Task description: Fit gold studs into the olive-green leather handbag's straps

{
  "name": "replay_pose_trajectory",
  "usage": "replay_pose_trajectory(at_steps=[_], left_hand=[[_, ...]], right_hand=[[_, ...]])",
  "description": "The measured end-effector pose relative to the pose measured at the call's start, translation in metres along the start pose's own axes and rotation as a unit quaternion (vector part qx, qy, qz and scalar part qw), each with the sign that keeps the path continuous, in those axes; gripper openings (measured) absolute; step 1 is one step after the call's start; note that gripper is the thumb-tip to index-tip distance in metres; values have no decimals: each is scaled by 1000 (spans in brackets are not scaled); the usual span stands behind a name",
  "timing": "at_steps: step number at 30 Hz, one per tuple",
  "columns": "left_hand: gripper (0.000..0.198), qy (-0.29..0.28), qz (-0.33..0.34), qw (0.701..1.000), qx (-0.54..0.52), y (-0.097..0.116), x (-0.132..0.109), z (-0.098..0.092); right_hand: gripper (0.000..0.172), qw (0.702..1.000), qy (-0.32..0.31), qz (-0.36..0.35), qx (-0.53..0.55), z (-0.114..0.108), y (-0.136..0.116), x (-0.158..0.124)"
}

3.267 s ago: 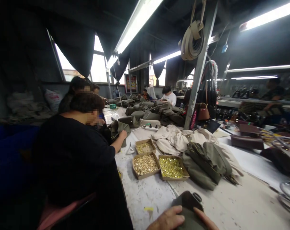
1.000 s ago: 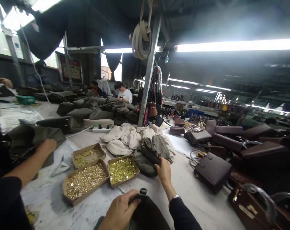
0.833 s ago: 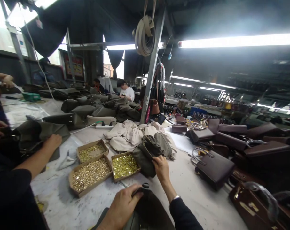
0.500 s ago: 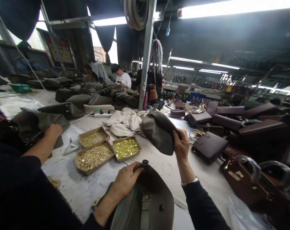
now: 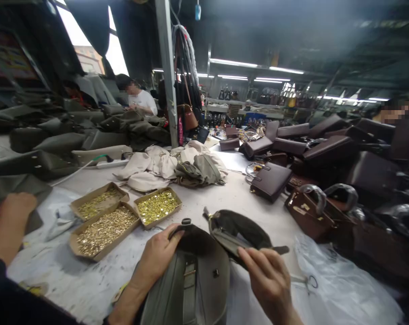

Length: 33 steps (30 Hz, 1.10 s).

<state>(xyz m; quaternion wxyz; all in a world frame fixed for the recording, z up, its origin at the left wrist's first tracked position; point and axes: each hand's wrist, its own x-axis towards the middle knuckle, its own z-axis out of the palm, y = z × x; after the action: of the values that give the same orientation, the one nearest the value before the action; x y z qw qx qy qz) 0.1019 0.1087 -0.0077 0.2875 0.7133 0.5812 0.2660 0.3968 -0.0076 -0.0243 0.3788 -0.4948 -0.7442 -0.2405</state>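
My left hand (image 5: 158,253) pinches the top edge of a dark olive bag (image 5: 204,271), near a small dark ring or tab. The bag stands upright in front of me, with a strap and metal buckle down its side and a small square fitting on its panel. To its right, my right hand (image 5: 270,275) grips the near edge of a smaller dark olive pouch (image 5: 245,230), thumb and fingers closed on it. The pouch's mouth gapes upward, with narrow tabs at both ends. Its lower part is hidden behind the bag and my hand.
Cardboard trays of gold metal fittings (image 5: 104,230) stand left of centre. Beyond lie pale cloth pieces (image 5: 150,169) with a crumpled olive piece (image 5: 200,171) on top. Brown handbags (image 5: 272,180) and clear plastic (image 5: 342,275) fill the right. At left, a co-worker's hand (image 5: 13,216) rests on olive material.
My right hand has come down and nearer from its raised position; it now holds a pouch edge beside the bag. An olive piece now shows on the pale cloth. The view has turned right.
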Motion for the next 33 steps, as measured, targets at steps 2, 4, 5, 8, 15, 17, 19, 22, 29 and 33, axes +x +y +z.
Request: replay_pose_trajectory(at_steps=[2, 4, 5, 8, 15, 17, 19, 22, 29, 33], left_hand=[[47, 6, 1, 1000, 3, -5, 3, 2], [49, 12, 6, 1000, 8, -7, 5, 2], [50, 15, 9, 1000, 10, -7, 6, 2], [50, 18, 11, 1000, 14, -7, 7, 0], [51, 26, 19, 999, 21, -9, 8, -1], [51, 23, 18, 999, 21, -9, 8, -1], [51, 25, 13, 999, 22, -9, 8, -1], [51, 30, 10, 999, 27, -9, 8, 1], [49, 47, 19, 999, 19, -16, 8, 3], [53, 61, 5, 998, 26, -18, 8, 5]], right_hand=[[28, 999, -28, 13, 27, 2, -11, -16], [26, 998, -36, 36, 34, 2, -15, -25], [27, 997, -41, 50, 33, 2, -15, -26], [24, 990, -104, 92, 30, -2, -9, -26], [26, 958, -277, 76, -10, -15, -2, -17], [26, 949, -308, 66, -3, -23, 7, 0], [23, 938, -336, 74, 47, -25, 28, 27], [18, 898, -345, 133, 238, -3, 76, 73], [30, 845, -358, 259, 301, 101, 154, 94], [23, 828, -403, 264, 287, 127, 159, 76]])
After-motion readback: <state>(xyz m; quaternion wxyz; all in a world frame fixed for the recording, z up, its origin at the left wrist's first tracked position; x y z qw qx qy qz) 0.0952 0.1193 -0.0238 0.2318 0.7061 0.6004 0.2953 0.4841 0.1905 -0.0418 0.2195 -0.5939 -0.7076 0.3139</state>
